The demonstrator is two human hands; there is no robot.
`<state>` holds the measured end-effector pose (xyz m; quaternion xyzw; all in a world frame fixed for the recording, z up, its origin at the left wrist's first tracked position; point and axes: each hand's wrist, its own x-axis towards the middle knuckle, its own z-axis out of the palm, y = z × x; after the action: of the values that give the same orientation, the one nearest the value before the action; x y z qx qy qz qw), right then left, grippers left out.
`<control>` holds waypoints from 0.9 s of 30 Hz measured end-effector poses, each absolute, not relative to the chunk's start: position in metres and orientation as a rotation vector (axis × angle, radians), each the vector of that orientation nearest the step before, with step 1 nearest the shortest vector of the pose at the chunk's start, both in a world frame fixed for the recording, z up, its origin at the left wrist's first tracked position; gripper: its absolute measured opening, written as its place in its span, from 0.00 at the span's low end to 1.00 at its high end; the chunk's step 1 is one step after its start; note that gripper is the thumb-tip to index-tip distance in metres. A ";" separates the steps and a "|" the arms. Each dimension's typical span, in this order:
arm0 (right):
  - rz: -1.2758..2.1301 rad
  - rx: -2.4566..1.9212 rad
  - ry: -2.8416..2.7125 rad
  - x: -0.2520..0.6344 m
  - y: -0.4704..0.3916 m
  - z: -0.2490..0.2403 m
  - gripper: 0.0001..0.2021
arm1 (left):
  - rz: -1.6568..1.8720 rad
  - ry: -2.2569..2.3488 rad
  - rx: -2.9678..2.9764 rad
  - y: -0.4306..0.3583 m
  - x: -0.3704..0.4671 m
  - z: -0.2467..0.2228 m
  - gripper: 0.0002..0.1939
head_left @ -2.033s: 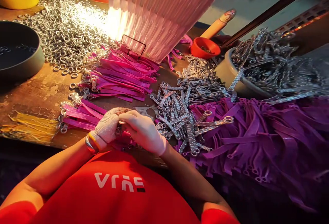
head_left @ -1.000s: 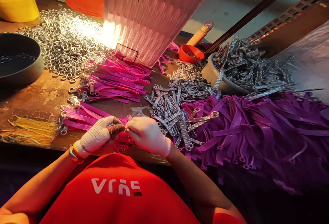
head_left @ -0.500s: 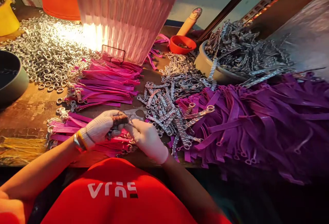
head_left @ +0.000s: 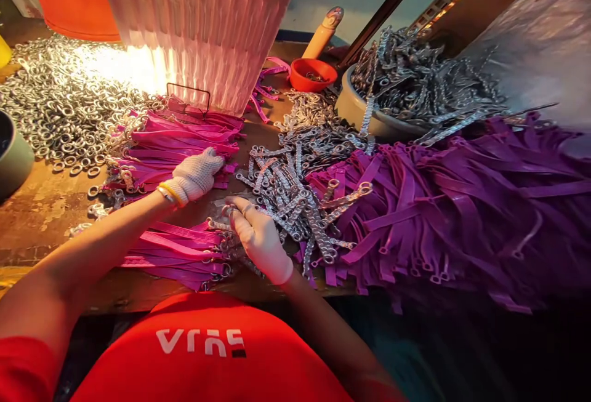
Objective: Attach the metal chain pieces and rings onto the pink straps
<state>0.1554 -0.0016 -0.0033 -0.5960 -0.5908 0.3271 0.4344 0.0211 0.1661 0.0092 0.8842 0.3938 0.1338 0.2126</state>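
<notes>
My left hand (head_left: 196,174), in a white knit glove, is closed over the right ends of the upper bundle of pink straps (head_left: 161,143). Its fingertips are hidden, so whether a strap is gripped does not show. My right hand (head_left: 258,236), in a pale thin glove, pinches thumb and fingers together just left of the braided metal chain pieces (head_left: 286,199); what sits at its fingertips is too small to make out. Below both hands lies a lower bundle of pink straps (head_left: 180,248) with metal rings at the ends.
Loose metal rings (head_left: 69,94) are heaped at the left under a bright lamp, near a dark bowl (head_left: 16,156). A ribbed clear sheet (head_left: 198,26) stands behind. Purple straps (head_left: 438,205) spread rightward, below a tub (head_left: 355,103) of chains and a red bowl (head_left: 314,76).
My left hand has left my right hand and moved up to the upper pink straps. The right hand stays nearly in place, and the whole view has shifted slightly.
</notes>
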 end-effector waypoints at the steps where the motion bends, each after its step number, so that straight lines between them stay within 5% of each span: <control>1: 0.760 -1.450 -1.497 0.155 -0.001 -0.004 0.16 | 0.397 1.076 2.425 0.158 0.012 0.012 0.14; 9: 0.439 -1.526 -1.960 0.134 0.002 0.009 0.13 | 0.424 0.993 1.313 0.063 -0.054 0.031 0.18; 16: 0.167 -1.711 -2.344 0.114 -0.011 0.011 0.13 | 0.392 1.038 1.627 0.027 -0.060 0.022 0.15; 27: 0.567 -1.732 -2.396 0.123 -0.019 0.024 0.20 | 0.468 1.010 1.504 0.009 -0.067 0.003 0.18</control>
<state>0.1231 -0.0193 0.0244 -0.5741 -0.7942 0.1879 0.0657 -0.0666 0.0086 0.0031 0.6472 0.4343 0.2014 0.5933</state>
